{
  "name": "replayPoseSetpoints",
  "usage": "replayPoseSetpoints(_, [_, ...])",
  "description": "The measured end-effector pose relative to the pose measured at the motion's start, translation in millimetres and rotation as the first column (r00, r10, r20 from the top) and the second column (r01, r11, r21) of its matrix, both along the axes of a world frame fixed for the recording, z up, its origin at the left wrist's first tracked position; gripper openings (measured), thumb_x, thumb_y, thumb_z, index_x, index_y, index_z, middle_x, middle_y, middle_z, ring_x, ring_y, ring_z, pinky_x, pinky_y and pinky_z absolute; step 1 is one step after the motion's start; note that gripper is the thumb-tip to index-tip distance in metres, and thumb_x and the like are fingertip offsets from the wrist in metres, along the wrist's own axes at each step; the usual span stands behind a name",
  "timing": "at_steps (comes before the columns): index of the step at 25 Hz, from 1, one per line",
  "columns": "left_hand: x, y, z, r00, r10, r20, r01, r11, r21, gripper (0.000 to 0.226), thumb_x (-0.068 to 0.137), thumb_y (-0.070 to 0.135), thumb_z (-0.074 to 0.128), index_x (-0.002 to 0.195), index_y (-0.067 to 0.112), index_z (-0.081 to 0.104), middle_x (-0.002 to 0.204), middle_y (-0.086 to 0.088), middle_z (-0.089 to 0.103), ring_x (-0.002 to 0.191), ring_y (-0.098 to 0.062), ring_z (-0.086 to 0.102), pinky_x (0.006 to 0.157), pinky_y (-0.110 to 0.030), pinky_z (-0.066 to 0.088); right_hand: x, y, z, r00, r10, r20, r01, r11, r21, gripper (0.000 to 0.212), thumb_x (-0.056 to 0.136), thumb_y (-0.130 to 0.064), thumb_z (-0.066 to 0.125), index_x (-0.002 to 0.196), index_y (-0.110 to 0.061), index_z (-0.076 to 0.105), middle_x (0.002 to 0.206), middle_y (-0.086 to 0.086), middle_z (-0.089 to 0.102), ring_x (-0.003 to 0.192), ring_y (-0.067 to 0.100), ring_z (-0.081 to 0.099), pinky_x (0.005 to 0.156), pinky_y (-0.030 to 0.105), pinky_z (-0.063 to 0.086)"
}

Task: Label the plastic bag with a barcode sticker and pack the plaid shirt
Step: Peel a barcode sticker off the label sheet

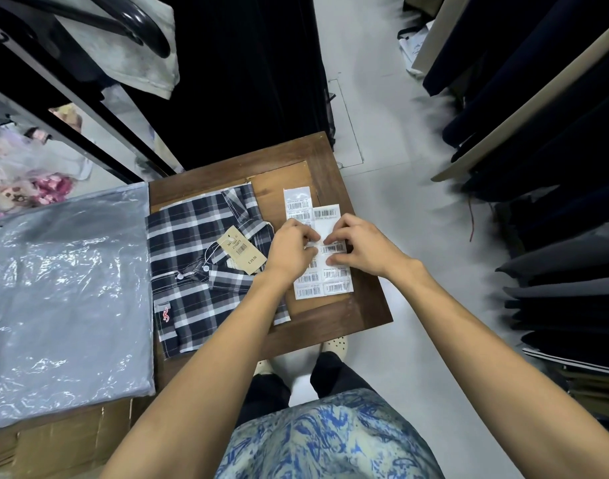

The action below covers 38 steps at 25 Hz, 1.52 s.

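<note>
Step in hand: by my reading, a barcode sticker was being peeled off the sticker sheet, the first move toward labelling the bag.
Left hand: fingers curled down onto the sheet just left of the sticker, pressing or pinching the backing; whether it gripped an edge could not be told.
Right hand: fingertips pinched around the sticker's right side, index above and thumb below it.
Sticker sheet: lay flat on the right half of the tabletop, with a second strip tucked partly under it at the far end.
Plaid shirt: folded on the left half of the tabletop, price tag on top, touching the sheet's left edge; not yet packed.
Plastic bag: on a cardboard box just left of the tabletop, glossy, seemingly on a stack of bags; no label on it.
Doing it well: hold the backing flat with the left hand, lift one corner only, peel slowly and low so the sticker does not curl or tear, and keep fingers off the adhesive.
Risk: lifting the neighbouring sticker along with it.
</note>
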State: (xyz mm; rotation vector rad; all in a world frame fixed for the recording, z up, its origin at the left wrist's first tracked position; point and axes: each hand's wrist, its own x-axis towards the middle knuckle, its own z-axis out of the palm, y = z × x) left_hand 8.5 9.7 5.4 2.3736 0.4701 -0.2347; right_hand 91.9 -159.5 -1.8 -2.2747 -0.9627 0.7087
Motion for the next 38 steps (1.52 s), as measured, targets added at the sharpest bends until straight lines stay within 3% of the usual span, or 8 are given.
replayPoseSetpoints(3, [2, 2, 1, 0.999, -0.026, -0.019, 0.026, 1.000, 0.006, 0.027, 0.084, 0.005, 0.075, 0.110, 0.014, 0.072, 0.106, 0.004, 0.051, 0.086, -0.010, 0.053, 0.080, -0.013, 0.037, -2, 4, 4, 0.993, 0.053, 0.110, -0.049, 0.998, -0.044, 0.035, 0.084, -0.037, 0.079, 0.113, -0.019, 0.076, 0.105, -0.003, 0.057, 0.094, 0.010, 0.051, 0.080, 0.031, 0.048])
replayPoseSetpoints(7, [1, 1, 0, 1.000, -0.029, -0.010, 0.029, 0.999, 0.015, 0.029, 0.084, 0.005, 0.075, 0.111, 0.013, 0.071, 0.106, 0.002, 0.052, 0.085, -0.010, 0.052, 0.078, -0.012, 0.035, -5, 9, 5, 0.970, 0.092, 0.226, -0.079, 0.995, -0.064, 0.027, 0.087, -0.040, 0.075, 0.106, -0.021, 0.079, 0.100, -0.001, 0.062, 0.097, 0.017, 0.058, 0.073, 0.027, 0.039])
replayPoseSetpoints(14, [1, 2, -1, 0.999, -0.036, -0.001, 0.036, 0.999, 0.012, 0.029, 0.083, 0.006, 0.077, 0.110, 0.012, 0.072, 0.106, 0.002, 0.054, 0.086, -0.010, 0.053, 0.080, -0.016, 0.038, -9, 8, -3, 0.952, 0.073, 0.296, -0.070, 0.997, -0.023, 0.022, 0.091, -0.033, 0.071, 0.100, -0.016, 0.080, 0.095, 0.000, 0.066, 0.093, 0.021, 0.061, 0.071, 0.025, 0.034])
replayPoseSetpoints(19, [0, 2, -2, 1.000, -0.030, -0.003, 0.030, 1.000, 0.009, 0.029, 0.083, 0.006, 0.077, 0.111, 0.012, 0.072, 0.105, 0.005, 0.052, 0.086, -0.009, 0.053, 0.080, -0.015, 0.037, -14, 7, -4, 0.963, 0.023, 0.268, -0.024, 1.000, 0.000, 0.024, 0.090, -0.031, 0.069, 0.103, -0.014, 0.080, 0.097, 0.000, 0.066, 0.094, 0.019, 0.059, 0.074, 0.028, 0.044])
replayPoseSetpoints(24, [1, 2, -2, 1.000, -0.029, -0.009, 0.029, 1.000, 0.002, 0.030, 0.083, 0.005, 0.078, 0.111, 0.011, 0.072, 0.105, 0.005, 0.052, 0.087, -0.010, 0.053, 0.081, -0.017, 0.039, -19, 12, -7, 0.980, -0.050, 0.194, 0.051, 0.999, 0.003, 0.035, 0.086, -0.044, 0.073, 0.108, -0.017, 0.076, 0.102, -0.003, 0.060, 0.101, 0.016, 0.053, 0.082, 0.029, 0.046])
replayPoseSetpoints(31, [0, 4, -1, 0.999, -0.044, -0.002, 0.044, 0.999, -0.003, 0.026, 0.085, 0.008, 0.076, 0.110, 0.012, 0.072, 0.107, 0.004, 0.053, 0.086, -0.009, 0.053, 0.079, -0.011, 0.036, -26, 6, -12, 0.971, -0.202, 0.126, 0.188, 0.975, 0.118, 0.014, 0.089, -0.023, 0.070, 0.096, -0.015, 0.079, 0.096, -0.003, 0.062, 0.096, 0.017, 0.056, 0.086, 0.029, 0.048])
replayPoseSetpoints(35, [0, 3, -1, 0.999, -0.043, -0.004, 0.043, 0.999, -0.006, 0.026, 0.085, 0.007, 0.075, 0.110, 0.013, 0.071, 0.106, 0.005, 0.052, 0.086, -0.009, 0.053, 0.078, -0.010, 0.035, -27, 4, -13, 0.970, -0.232, 0.078, 0.221, 0.966, 0.134, 0.016, 0.088, -0.024, 0.070, 0.100, -0.015, 0.076, 0.099, -0.003, 0.061, 0.098, 0.015, 0.056, 0.087, 0.021, 0.042])
replayPoseSetpoints(38, [0, 2, 1, 0.999, -0.049, 0.001, 0.049, 0.999, -0.006, 0.025, 0.084, 0.006, 0.075, 0.107, 0.013, 0.069, 0.105, 0.004, 0.052, 0.087, -0.011, 0.054, 0.081, -0.018, 0.041, -28, 2, -14, 0.969, -0.237, 0.063, 0.226, 0.963, 0.150, 0.015, 0.089, -0.025, 0.071, 0.099, -0.015, 0.077, 0.101, -0.002, 0.061, 0.098, 0.014, 0.056, 0.089, 0.022, 0.042])
